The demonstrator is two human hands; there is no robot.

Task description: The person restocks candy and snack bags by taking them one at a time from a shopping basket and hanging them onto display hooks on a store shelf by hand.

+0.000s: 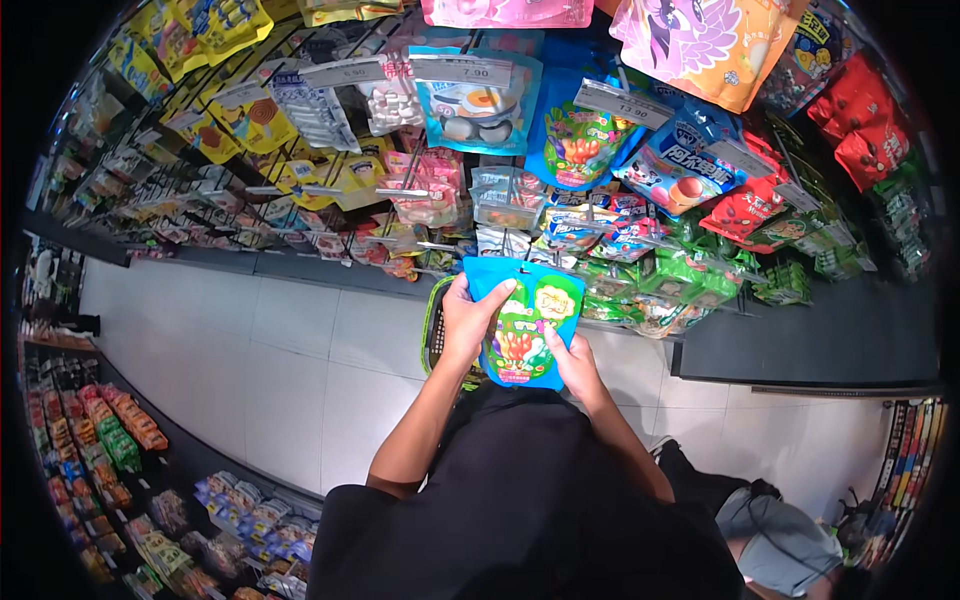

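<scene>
A blue and green candy pouch (525, 330) with cartoon hand-shaped gummies on its front is held upright before my torso. My left hand (469, 315) grips its left side, the thumb lying across the upper front. On the lower right edge, my right hand (574, 360) holds it with the thumb on the front. Beyond it, a similar blue pouch (577, 150) hangs on a rack hook behind a price tag (624, 103). Partly hidden behind my left forearm is a shopping basket (433, 330) with a green rim.
Hanging candy bags fill the rack ahead, among them a teal pouch (476, 112) and red bags (859, 120). A dark shelf base (802, 341) juts out at right. Snack shelves (255, 517) stand behind at left. Another person (780, 536) is low at the right rear, on the tiled floor (289, 367).
</scene>
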